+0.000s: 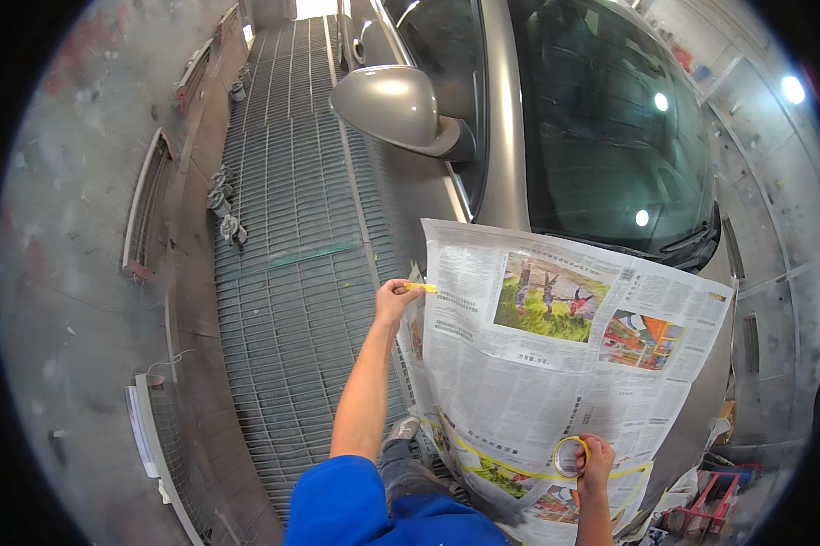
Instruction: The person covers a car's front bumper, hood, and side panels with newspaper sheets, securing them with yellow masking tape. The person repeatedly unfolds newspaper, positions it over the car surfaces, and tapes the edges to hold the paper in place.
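Newspaper sheets [505, 389] lie over the hood of a beige-gold car, below the windshield [614, 136]. At the upper left edge of the paper, my left hand [396, 300] pinches a short strip of yellow masking tape [421, 288], whose right end meets the paper. My right hand [594, 464] grips a roll of yellow masking tape [558, 458] over the lower part of the newspaper. A long band of yellow tape [481, 456] runs across the lower sheets. The car's side mirror [389, 106] stands out above my left hand.
A metal grating floor [294, 273] runs along the car's side. Wrapped objects [225, 205] stand by the left wall, which has vent frames [150, 205]. A red metal stand [706, 501] is at the lower right. My shoe [403, 428] is beside the newspaper's left edge.
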Motion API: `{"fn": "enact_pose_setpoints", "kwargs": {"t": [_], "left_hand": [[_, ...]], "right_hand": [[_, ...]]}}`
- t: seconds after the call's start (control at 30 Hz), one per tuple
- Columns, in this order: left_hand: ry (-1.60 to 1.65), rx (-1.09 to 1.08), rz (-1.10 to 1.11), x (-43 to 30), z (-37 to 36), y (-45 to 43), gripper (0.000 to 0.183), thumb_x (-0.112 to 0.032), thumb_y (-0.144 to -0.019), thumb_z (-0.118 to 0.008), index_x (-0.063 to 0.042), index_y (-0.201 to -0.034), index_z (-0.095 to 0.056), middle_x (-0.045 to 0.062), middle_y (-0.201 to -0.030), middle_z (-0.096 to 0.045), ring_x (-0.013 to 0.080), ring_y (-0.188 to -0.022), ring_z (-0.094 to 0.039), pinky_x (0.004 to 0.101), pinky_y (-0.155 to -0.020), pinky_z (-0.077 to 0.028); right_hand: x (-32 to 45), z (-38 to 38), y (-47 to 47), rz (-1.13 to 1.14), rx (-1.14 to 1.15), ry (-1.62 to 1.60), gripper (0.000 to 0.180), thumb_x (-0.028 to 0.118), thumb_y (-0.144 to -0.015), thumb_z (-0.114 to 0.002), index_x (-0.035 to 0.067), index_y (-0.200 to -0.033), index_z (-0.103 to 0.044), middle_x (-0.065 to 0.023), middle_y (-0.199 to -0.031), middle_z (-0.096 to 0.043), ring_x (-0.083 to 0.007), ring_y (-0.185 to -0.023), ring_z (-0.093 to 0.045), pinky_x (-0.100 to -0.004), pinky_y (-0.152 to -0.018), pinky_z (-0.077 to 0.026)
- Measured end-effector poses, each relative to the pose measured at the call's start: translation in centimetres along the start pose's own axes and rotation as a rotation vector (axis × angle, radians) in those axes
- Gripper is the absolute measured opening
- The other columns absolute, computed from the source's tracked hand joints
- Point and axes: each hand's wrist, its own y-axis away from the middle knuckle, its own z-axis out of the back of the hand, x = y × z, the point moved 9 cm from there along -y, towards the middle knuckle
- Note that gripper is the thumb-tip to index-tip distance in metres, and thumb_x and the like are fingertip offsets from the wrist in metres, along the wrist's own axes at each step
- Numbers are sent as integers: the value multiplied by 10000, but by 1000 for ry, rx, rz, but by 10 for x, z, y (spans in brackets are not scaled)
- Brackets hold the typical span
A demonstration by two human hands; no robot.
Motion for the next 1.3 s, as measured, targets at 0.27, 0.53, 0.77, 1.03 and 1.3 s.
{"fn": "enact_pose_setpoints", "kwargs": {"t": [0.27,0.53,0.77,1.03,1.3], "left_hand": [[-50,-97,-86,23,-35,-22,370,89,-738,-802,-24,-992,-558,47,-868,-658,130,-797,-663,252,-721,-555],[67,-238,-172,51,-39,-13,654,-49,-688,-876,-54,-1254,-550,80,-1102,-606,173,-1003,-587,331,-906,-506],[-299,-569,-46,60,-17,-20,939,-461,-738,-842,-218,-1501,-353,181,-1532,-255,368,-1388,-343,533,-1147,-278],[-815,-219,-362,35,-116,103,726,-405,-986,-539,-38,-1544,-254,184,-1623,-188,337,-1514,-145,620,-1177,-51],[-604,913,-63,88,-229,436,366,-250,-912,-691,-10,-1188,-661,150,-1070,-639,284,-993,-633,376,-895,-503]], "right_hand": [[-1,5,12,-19,-12,28,158,134,-957,-571,13,-941,-672,-35,-627,-589,-74,-406,-455,-209,-361,-332],[-9,14,18,1,-20,0,173,121,-967,-570,-12,-965,-681,-60,-642,-607,-78,-411,-465,-208,-372,-339],[-17,34,41,20,-43,63,184,140,-984,-562,1,-983,-682,-49,-654,-605,-75,-431,-469,-203,-402,-359],[-49,64,64,9,-47,-51,183,127,-988,-564,-4,-1030,-685,-35,-680,-617,-59,-463,-469,-193,-432,-357],[-48,64,108,214,115,55,354,101,-1007,-508,6,-1336,-597,6,-627,-534,-33,-502,-439,-196,-464,-352]]}}
